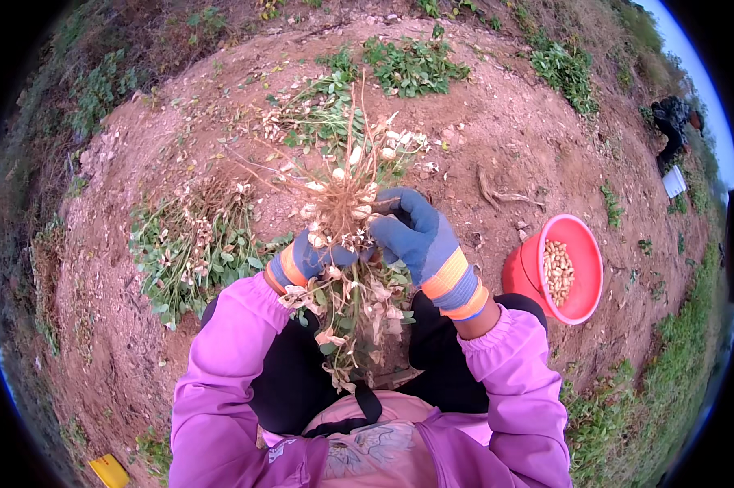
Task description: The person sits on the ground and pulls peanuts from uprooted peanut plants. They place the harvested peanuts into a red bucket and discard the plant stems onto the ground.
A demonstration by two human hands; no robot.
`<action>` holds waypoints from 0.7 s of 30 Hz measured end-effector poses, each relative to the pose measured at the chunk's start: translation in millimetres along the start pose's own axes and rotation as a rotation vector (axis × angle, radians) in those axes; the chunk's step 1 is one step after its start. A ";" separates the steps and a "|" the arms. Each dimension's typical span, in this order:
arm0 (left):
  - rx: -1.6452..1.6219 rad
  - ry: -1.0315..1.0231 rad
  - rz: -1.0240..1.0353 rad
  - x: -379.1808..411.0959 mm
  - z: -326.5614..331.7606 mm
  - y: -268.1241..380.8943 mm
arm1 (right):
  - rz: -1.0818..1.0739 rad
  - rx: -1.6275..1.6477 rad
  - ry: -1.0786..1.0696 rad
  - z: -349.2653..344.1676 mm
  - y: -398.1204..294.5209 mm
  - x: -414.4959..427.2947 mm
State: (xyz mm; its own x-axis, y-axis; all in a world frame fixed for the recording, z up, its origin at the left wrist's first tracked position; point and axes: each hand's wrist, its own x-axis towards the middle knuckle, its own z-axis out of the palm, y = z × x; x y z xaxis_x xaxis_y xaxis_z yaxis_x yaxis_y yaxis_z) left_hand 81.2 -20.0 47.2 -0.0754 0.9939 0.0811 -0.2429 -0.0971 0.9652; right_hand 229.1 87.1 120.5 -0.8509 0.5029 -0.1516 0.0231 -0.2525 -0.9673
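Note:
A pulled peanut plant hangs upside down before me, roots and pods up, leafy stems down between my knees. My left hand, in a blue work glove with an orange-banded cuff, grips its stems just below the root crown. Several pale peanut pods cling among the thin brown roots. My right hand, gloved alike, has its fingers curled at the right side of the pod cluster, thumb and fingertips close together. Whether a pod sits between those fingers is hidden.
A red bucket with loose peanuts stands right of my knee. Uprooted peanut plants lie left; more plants lie ahead. A dry branch rests on the soil. Far right, a person bends near a white bucket.

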 end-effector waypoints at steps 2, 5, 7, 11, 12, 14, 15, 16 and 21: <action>-0.050 0.035 -0.033 0.6 6.5 3.6 | -0.027 -0.041 0.008 -0.5 5.3 -0.2; -0.023 0.014 -0.015 0.2 3.9 1.9 | -0.019 -0.052 0.022 1.4 6.1 -1.8; -0.062 -0.024 0.024 -2.2 1.4 0.0 | -0.006 -0.043 0.014 1.1 4.1 -3.0; -0.041 -0.022 -0.020 -3.5 2.7 1.0 | -0.033 -0.095 -0.025 -3.6 7.9 -2.1; -0.036 -0.009 -0.055 -2.4 3.7 2.9 | -0.049 -0.124 -0.033 -4.5 13.8 0.0; -0.026 0.015 -0.126 1.2 5.7 6.5 | -0.175 -0.301 0.005 -5.6 24.3 1.4; 0.061 0.020 -0.043 0.5 4.5 5.7 | -0.239 -0.390 0.024 -5.1 25.9 1.3; 0.148 0.025 0.041 -0.4 2.4 3.8 | -0.231 -0.412 0.030 -4.5 25.4 0.9; -0.039 0.060 0.058 -0.5 10.7 4.4 | -0.203 -0.438 0.095 0.7 25.2 -1.2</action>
State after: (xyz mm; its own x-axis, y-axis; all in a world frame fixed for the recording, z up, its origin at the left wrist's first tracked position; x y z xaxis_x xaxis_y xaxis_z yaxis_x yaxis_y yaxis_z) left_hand 90.5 -20.4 54.1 -0.1479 0.9817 0.1200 -0.2740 -0.1572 0.9488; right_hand 230.4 79.5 96.4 -0.8102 0.5839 0.0510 0.0973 0.2198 -0.9707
